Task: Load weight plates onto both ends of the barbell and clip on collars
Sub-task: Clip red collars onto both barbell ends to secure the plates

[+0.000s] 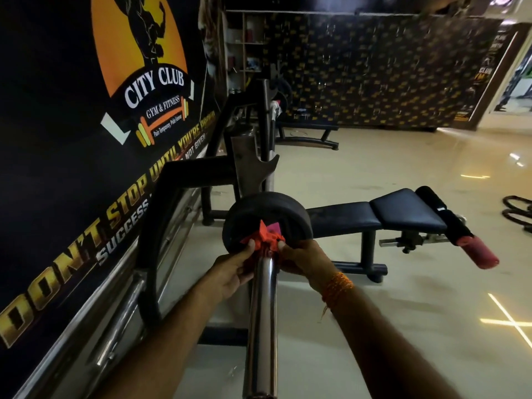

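Head view: barbell sleeve (262, 306) runs away from the camera; one black weight plate (266, 220) sits on it at the far end, w/ the bench (403, 214) beyond the plate to the right. Red collar (266, 236) sits on the sleeve tight against the plate's near face. Left hand (230, 269) and right hand (302, 262) flank the sleeve, fingers of both pinched on the collar's red wings. Judgement: clipping step in hand. Risk: if the wings are let go before the collar seats flush, the plate could creep toward the camera; fingers could get nipped btwn collar & plate.
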{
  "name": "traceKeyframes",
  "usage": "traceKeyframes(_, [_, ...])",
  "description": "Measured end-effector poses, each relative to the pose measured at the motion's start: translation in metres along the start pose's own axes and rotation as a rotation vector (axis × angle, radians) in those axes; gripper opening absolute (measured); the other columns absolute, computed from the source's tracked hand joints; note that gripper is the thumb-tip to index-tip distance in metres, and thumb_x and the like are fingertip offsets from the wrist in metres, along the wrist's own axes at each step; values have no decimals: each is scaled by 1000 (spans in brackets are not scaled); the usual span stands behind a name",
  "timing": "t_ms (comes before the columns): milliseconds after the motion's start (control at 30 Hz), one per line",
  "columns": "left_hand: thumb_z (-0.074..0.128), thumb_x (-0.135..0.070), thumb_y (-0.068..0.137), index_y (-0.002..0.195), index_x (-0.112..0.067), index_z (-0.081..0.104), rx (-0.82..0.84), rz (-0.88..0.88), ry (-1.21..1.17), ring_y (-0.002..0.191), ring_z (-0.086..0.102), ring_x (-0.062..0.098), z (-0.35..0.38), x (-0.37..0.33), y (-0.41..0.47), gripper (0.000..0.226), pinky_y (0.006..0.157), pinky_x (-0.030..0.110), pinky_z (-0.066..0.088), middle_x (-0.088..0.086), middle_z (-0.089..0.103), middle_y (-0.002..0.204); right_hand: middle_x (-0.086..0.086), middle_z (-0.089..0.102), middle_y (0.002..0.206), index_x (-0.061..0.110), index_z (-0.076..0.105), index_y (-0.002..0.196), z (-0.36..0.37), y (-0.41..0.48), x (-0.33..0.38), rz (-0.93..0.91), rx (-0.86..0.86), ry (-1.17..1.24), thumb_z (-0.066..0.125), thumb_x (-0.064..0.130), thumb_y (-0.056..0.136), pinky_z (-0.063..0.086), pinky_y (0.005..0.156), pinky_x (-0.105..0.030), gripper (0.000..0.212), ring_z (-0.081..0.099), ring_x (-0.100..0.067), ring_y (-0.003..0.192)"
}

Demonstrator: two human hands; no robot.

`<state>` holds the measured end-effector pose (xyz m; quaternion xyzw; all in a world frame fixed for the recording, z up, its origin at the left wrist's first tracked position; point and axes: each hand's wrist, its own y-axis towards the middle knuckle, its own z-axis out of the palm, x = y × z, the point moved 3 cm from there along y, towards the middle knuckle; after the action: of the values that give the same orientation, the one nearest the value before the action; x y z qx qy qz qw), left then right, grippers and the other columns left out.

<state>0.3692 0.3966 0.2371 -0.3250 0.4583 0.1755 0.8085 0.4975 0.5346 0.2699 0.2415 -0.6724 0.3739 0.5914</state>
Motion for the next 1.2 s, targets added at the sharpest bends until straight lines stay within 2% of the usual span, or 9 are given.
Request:
traceKeyframes(167, [73,-36,88,126,0,64,70,-22,27,114,70,31,-3,5,7,53,100,40,53,19,75,115,-11,66,114,20,53,120,11,-1,33,144,72,-112,62,64,88,60,83,-41,55,67,-31,107])
traceKeyframes(267, [71,-40,89,126,-1,64,118,-52,57,108,73,30,-3,3,9,54,104,45,51,19,75,114,-14,60,121,21,49,126,19,4,37,224,74,-205,63,74,80,55,93,-55,71,60,-40,120])
traceKeyframes(433, [72,-34,90,132,-2,60,127,-85,32,114,70,35,-7,2,16,54,108,53,48,21,74,117,-14,65,122,14,58,122,29,7,32,219,15,-177,73,67,77,49,103,-58,71,61,-37,117])
traceKeyframes(533, [72,-31,90,134,-3,58,126,-98,3,114,69,36,-7,2,17,53,101,48,52,22,73,119,-13,69,114,14,60,124,28,8,29,178,24,-72,79,59,75,55,93,-48,70,65,-32,107])
traceKeyframes(633, [73,-30,88,134,-4,57,129,-98,-11,117,67,35,-8,1,19,55,108,51,48,21,73,119,-16,70,119,13,58,131,23,10,25,136,36,48,88,64,58,57,93,-49,94,67,-34,111])
traceKeyframes(733, [77,-33,82,132,-4,60,144,-103,11,117,67,34,-8,1,21,60,113,54,43,17,76,112,-14,71,112,9,57,134,15,8,19,149,59,207,77,58,78,50,103,-47,77,68,-29,102])
traceKeyframes(833, [76,-32,86,129,-5,61,144,-115,15,116,68,35,-8,1,22,52,112,53,45,18,76,111,-12,71,101,5,57,132,10,5,12,167,114,340,63,47,96,51,94,-39,56,67,-26,89])
traceKeyframes(1033, [71,-31,91,129,-4,61,152,-107,48,113,69,35,-6,-2,20,48,105,50,50,18,76,109,-16,67,115,3,59,135,3,5,4,204,112,386,67,51,92,33,120,-46,65,61,-31,109])
traceKeyframes(1200, [70,-32,91,125,-3,63,165,-107,75,102,73,32,-7,-2,22,45,93,44,56,15,78,100,-14,72,105,2,55,139,-1,8,-17,239,44,476,67,40,94,50,102,-38,60,66,-27,99])
